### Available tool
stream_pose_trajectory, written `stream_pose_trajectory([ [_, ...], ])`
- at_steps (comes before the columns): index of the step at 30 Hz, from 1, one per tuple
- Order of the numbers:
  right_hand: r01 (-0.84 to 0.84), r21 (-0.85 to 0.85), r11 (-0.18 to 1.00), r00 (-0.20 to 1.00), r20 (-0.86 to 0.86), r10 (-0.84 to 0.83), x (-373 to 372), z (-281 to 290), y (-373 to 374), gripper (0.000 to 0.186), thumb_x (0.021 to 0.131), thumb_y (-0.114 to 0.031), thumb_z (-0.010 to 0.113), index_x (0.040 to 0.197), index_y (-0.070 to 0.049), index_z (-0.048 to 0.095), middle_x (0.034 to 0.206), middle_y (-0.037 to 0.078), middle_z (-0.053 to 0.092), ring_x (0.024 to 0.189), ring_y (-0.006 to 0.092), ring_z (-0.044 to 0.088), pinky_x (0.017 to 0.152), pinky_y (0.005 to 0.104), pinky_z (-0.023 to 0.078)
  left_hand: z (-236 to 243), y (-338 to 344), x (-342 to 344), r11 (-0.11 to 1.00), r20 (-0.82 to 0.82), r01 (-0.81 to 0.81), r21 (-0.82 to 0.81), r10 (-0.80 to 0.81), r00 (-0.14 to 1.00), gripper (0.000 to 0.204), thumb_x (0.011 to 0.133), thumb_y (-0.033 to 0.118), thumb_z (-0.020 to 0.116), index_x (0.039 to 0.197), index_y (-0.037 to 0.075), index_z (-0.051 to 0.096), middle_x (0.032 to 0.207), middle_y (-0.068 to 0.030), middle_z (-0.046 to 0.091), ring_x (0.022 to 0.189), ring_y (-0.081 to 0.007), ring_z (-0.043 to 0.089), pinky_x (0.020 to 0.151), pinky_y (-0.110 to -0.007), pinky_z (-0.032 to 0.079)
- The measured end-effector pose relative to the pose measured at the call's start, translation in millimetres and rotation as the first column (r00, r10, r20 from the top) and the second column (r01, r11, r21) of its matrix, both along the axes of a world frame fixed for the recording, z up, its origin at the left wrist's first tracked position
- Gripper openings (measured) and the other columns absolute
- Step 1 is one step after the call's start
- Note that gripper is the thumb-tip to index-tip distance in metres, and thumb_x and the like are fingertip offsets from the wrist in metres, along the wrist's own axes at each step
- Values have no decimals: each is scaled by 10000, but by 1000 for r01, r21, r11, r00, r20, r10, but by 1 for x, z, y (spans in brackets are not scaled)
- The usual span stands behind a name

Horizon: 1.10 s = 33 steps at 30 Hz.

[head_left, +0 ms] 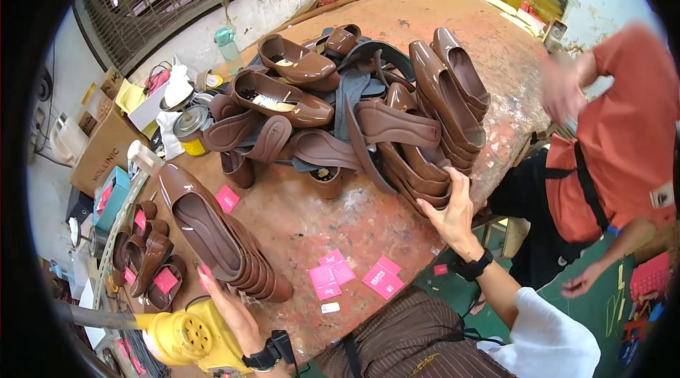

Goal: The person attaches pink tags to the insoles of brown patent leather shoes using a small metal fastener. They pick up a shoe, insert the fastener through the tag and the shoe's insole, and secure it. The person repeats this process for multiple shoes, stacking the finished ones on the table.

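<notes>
My right hand [454, 215] grips the near end of a stack of glossy brown shoes [418, 178], thumb and fingers against the heels. At the near left, my left hand [232, 311] has its fingers stretched out along the side of another nested stack of brown shoes [205, 233]. Something pink shows at its fingertips, too small to make out. Between the hands lies a heap of brown insoles [326, 148], dark strips and loose shoes [283, 98]. A taller stack of brown shoes [453, 98] leans behind my right hand.
Pink cards [383, 277] lie near the table's front edge. A yellow machine [188, 335] stands at the lower left, below tagged shoes [149, 254]. Cans [191, 126], a bottle [227, 45] and a cardboard box [106, 158] line the left. A co-worker in an orange shirt [623, 130] is at the right.
</notes>
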State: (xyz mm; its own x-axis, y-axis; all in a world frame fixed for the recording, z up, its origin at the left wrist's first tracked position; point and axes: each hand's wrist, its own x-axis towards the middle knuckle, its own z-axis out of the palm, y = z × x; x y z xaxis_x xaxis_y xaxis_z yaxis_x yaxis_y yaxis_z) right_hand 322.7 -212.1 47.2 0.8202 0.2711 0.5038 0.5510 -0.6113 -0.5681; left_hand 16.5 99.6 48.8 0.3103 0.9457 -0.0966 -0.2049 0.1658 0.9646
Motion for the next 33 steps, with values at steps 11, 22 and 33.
stream_pose_trajectory([
  [11,12,-27,1000,996,86,-10,-15,-21,-1,867,645,-214,889,1349,-78,401,1306,204,507,1079,425,599,890,483,514,-37,-67,-3,949,-265,-108,295,190,945,682,1036,323,496,1577,71,166,1630,-172,160,1512,-281,142,1212,-442,117],
  [22,-38,266,963,927,-350,133,-8,55,-6,902,574,-133,893,1332,-97,404,1047,140,683,976,306,690,883,394,543,0,-144,11,874,-457,3,486,251,853,767,991,237,559,1570,26,104,1629,-209,111,1512,-347,120,1213,-474,114],
  [33,-221,697,682,645,-420,638,-40,150,-15,959,574,18,883,1350,-69,327,1182,146,602,1081,236,616,929,366,523,23,-190,40,906,-14,380,188,-384,923,954,895,283,714,1573,33,90,1603,-190,179,1484,-331,197,1195,-474,169],
])
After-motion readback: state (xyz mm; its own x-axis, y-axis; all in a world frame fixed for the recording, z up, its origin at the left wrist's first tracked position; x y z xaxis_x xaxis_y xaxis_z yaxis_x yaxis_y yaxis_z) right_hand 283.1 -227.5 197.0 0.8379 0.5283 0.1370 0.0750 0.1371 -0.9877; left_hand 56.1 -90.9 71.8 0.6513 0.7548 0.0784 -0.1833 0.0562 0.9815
